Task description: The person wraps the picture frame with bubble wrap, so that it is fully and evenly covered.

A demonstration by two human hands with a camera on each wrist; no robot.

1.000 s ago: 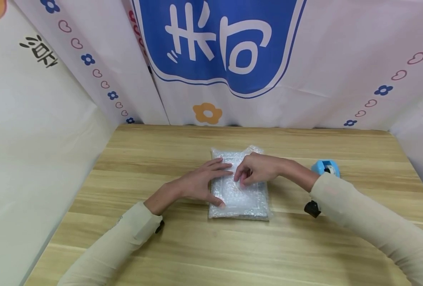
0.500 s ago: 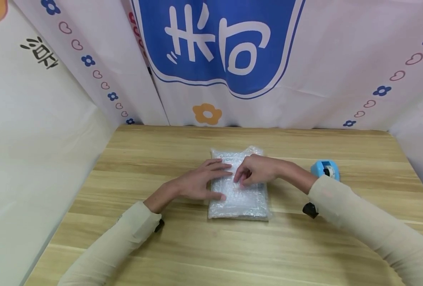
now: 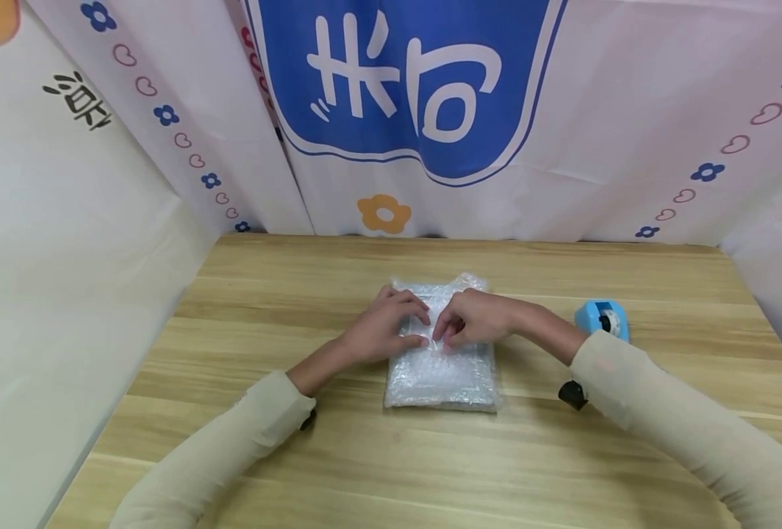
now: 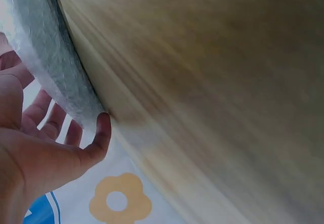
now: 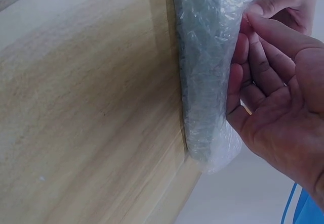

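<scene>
A flat rectangular package in bubble wrap lies on the wooden table, a loose flap of wrap at its far edge. My right hand is over its middle, thumb and index fingertip pinched together. What they pinch is barely visible; a second earlier it looked like a short strip of clear tape. In the right wrist view the other fingers of the right hand curl against the wrap. My left hand lies over the package's left side, fingers loosely bent, thumb and fingertips close to the right fingertips, with a gap between them.
A blue tape dispenser with a roll in it stands on the table beyond the right forearm. The wooden table ends at a printed cloth backdrop at the rear, with white sheets at both sides.
My left hand has slid right and its fingers have drawn in; the thumb has moved up from the package's lower left toward the right fingertips. The right hand has stayed nearly in place.
</scene>
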